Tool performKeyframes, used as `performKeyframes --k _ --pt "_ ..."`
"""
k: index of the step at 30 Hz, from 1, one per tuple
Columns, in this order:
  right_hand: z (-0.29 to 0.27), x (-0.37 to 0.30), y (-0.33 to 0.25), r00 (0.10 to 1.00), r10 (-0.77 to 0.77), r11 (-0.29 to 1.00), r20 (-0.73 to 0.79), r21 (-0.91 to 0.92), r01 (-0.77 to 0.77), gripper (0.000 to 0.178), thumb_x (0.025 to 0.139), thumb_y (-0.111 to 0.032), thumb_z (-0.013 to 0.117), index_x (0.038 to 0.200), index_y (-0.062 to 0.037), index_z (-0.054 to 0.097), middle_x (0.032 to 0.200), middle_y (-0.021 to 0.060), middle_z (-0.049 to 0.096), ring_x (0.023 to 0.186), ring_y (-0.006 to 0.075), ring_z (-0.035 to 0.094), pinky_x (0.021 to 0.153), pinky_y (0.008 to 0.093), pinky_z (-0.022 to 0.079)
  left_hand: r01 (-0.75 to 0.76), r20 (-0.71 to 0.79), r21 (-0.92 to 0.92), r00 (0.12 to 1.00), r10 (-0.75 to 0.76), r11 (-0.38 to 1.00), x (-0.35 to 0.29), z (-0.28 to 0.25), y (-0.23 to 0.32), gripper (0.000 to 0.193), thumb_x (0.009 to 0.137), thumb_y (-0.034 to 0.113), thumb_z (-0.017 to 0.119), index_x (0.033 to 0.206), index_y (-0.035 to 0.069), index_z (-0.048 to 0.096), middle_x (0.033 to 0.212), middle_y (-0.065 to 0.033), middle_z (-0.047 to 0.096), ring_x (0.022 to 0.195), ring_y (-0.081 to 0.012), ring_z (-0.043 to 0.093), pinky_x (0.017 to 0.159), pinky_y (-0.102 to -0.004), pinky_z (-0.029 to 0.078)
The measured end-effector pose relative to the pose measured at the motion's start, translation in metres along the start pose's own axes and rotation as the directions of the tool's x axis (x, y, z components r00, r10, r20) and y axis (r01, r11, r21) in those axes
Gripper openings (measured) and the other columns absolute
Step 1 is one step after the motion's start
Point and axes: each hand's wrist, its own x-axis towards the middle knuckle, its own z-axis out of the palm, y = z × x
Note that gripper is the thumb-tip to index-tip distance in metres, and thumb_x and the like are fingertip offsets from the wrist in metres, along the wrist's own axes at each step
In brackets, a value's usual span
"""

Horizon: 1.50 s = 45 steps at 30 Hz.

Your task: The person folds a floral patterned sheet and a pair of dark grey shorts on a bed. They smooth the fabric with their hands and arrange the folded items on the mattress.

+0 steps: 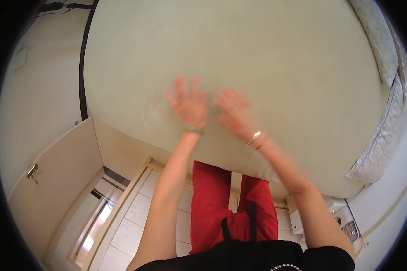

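A pale green sheet [276,54] covers the bed in front of me, mostly smooth with faint creases. Over its near part, my left hand [191,107] has its fingers spread, palm down, and holds nothing. Close by on the right, my right hand [236,110] is stretched out flat and angled toward the left hand, also without anything in it. Both hands are smeared by motion, so I cannot tell whether they press on the sheet or hover just above it.
Pillows [380,131] lie along the bed's right end. A white nightstand [298,217] with small items stands at the lower right. To the left are a dark bed edge [82,81] and a door [59,167] with a metal handle. White tiles [131,226] cover the floor.
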Motion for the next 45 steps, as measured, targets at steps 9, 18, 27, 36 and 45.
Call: performKeyframes --k 9,18,27,36,45 --pt "-0.026 0.074 0.09 0.914 0.253 0.727 -0.317 -0.561 -0.396 0.06 0.095 -0.033 0.055 0.146 -0.0073 0.038 0.154 0.0103 0.036 0.144 0.0269 0.03 0.118 0.046 0.017 -0.271 0.025 -0.15 0.96 0.278 0.951 0.122 0.039 0.016 0.052 0.101 0.041 0.041 0.15 0.026 0.034 0.159 -0.003 0.028 0.147 -0.0247 0.023 0.118 -0.052 0.013" --pt "0.252 0.185 -0.156 0.976 0.108 0.962 0.189 -0.268 -0.054 0.071 0.088 -0.037 0.06 0.147 -0.0042 0.036 0.158 0.0075 0.028 0.147 0.023 0.022 0.12 0.0458 0.014 0.005 0.005 0.091 1.0 -0.005 0.996 0.105 -0.012 -0.303 0.054 0.101 0.036 0.041 0.153 0.027 0.03 0.16 -0.0032 0.024 0.148 -0.0249 0.02 0.118 -0.0497 0.016" --pt "0.358 0.182 -0.259 0.754 -0.428 0.903 0.499 0.266 0.337 0.061 0.089 -0.038 0.061 0.142 -0.0123 0.044 0.149 0.008 0.042 0.141 0.0259 0.034 0.119 0.0449 0.021 0.773 0.049 0.102 0.625 -0.779 0.626 0.023 -0.066 -0.521 0.055 0.104 0.045 0.03 0.154 0.022 0.026 0.159 -0.0147 0.024 0.147 -0.0334 0.02 0.111 -0.0595 0.017" --pt "0.087 0.221 -0.033 0.897 0.231 0.882 -0.376 -0.308 -0.357 0.053 0.096 -0.02 0.056 0.144 -0.0042 0.042 0.15 0.0132 0.042 0.143 0.0296 0.033 0.114 0.0431 0.024 -0.157 -0.126 -0.29 0.984 0.125 0.944 0.152 -0.025 -0.239 0.057 0.093 0.03 0.058 0.147 0.024 0.042 0.159 -0.0066 0.027 0.146 -0.0251 0.026 0.115 -0.0541 0.015" --pt "0.047 0.243 0.069 0.813 0.401 0.668 -0.421 -0.473 -0.574 0.059 0.1 -0.039 0.045 0.148 -0.0062 0.035 0.156 0.0106 0.031 0.146 0.0274 0.024 0.118 0.0427 0.017 -0.301 0.078 -0.12 0.947 0.311 0.946 0.223 0.008 -0.196 0.053 0.101 0.046 0.041 0.151 0.03 0.033 0.16 0.0004 0.025 0.148 -0.0207 0.019 0.119 -0.0484 0.013"
